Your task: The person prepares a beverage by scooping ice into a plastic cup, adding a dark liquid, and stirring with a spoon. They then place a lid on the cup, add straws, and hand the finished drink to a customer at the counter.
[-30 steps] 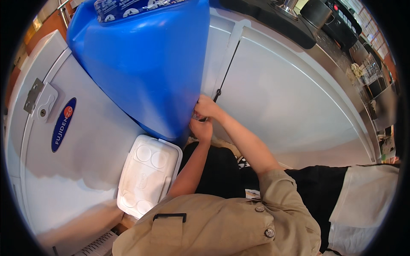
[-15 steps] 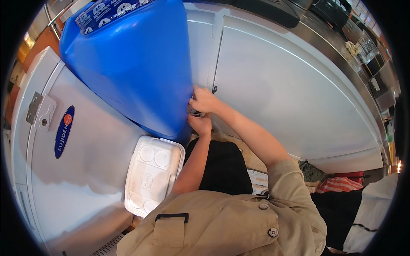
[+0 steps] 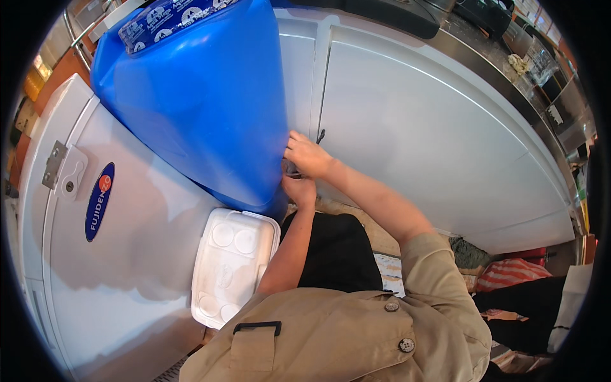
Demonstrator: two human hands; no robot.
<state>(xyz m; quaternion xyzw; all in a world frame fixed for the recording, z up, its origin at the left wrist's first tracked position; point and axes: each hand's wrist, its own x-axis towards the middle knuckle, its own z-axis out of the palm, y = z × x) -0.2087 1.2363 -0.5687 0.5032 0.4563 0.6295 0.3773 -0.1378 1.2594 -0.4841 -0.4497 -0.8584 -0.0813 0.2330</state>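
A large blue plastic container (image 3: 197, 102) stands at the upper left. Both hands meet low at its right side. My left hand (image 3: 299, 190) is closed round a small clear cup (image 3: 290, 168), of which only part shows between the hands. Just above it, my right hand (image 3: 308, 156) reaches to the container's edge with its fingers bent. Whatever those fingers grip is hidden behind the hand and the container. The cup's contents cannot be made out.
A white chest freezer (image 3: 140, 223) fills the left side. Beside my left forearm lies a white cooler lid (image 3: 223, 270) with round recesses. White cabinet doors (image 3: 433, 134) rise to the right under a cluttered metal counter (image 3: 474, 67). A blue packet (image 3: 172, 22) rests on the container.
My right hand has shifted slightly, now covering more of the cup's top. The whole view has moved a little. A person's dark-clothed leg at the lower right has changed position.
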